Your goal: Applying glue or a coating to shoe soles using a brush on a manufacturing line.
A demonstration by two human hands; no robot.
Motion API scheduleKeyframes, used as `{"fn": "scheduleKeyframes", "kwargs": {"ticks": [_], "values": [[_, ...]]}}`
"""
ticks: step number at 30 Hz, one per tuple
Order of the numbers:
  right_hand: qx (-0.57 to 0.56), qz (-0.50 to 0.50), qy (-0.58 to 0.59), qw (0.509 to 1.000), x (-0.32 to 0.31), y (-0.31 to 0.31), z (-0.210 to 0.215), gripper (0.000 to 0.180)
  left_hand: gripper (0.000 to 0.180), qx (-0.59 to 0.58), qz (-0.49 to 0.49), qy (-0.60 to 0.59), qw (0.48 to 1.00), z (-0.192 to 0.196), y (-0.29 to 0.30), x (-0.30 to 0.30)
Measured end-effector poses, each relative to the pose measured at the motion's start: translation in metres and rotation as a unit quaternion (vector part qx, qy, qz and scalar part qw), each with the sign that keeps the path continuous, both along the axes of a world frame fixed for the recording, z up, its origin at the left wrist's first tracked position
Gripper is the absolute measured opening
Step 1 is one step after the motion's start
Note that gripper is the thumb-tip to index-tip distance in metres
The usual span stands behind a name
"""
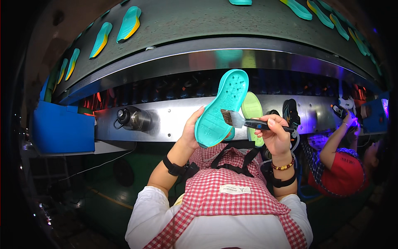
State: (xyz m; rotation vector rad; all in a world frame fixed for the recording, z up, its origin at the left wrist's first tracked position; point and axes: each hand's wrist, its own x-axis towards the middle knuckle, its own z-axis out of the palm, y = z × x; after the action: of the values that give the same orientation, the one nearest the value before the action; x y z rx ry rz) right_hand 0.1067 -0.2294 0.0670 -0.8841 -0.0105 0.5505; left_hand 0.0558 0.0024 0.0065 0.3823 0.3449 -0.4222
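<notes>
A turquoise shoe sole [226,106] is tilted up in front of me, its holed inner face toward me. My left hand [192,128] grips it by the heel's left edge. In my right hand [275,135] is a black-handled brush [259,124]. Its dark bristles lie at the middle of the sole; whether they touch cannot be told. Behind the turquoise sole, a pale green sole [252,111] rests on the metal shelf [182,108]. Part of another turquoise piece [230,134] shows just below the held sole.
Beyond the shelf runs a dark conveyor belt [186,23] carrying several turquoise and yellow soles [129,24]. A dark bottle [132,119] stands left on the shelf, near a blue box [62,126]. Black shoes [291,113] sit right, where a co-worker [342,166] handles a shoe.
</notes>
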Motion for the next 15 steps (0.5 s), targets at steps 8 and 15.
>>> {"fn": "scheduleKeyframes", "kwargs": {"ticks": [8,15], "values": [[0.024,-0.01,0.005,1.0,0.003,-0.004,-0.004,0.027,0.055,-0.074,0.018,0.043,0.996,-0.001,-0.009,-0.005],[0.16,-0.13,-0.051,0.977,0.006,-0.047,-0.01,0.041,0.051,0.09,-0.092,0.003,0.992,0.032,0.007,0.0]]}}
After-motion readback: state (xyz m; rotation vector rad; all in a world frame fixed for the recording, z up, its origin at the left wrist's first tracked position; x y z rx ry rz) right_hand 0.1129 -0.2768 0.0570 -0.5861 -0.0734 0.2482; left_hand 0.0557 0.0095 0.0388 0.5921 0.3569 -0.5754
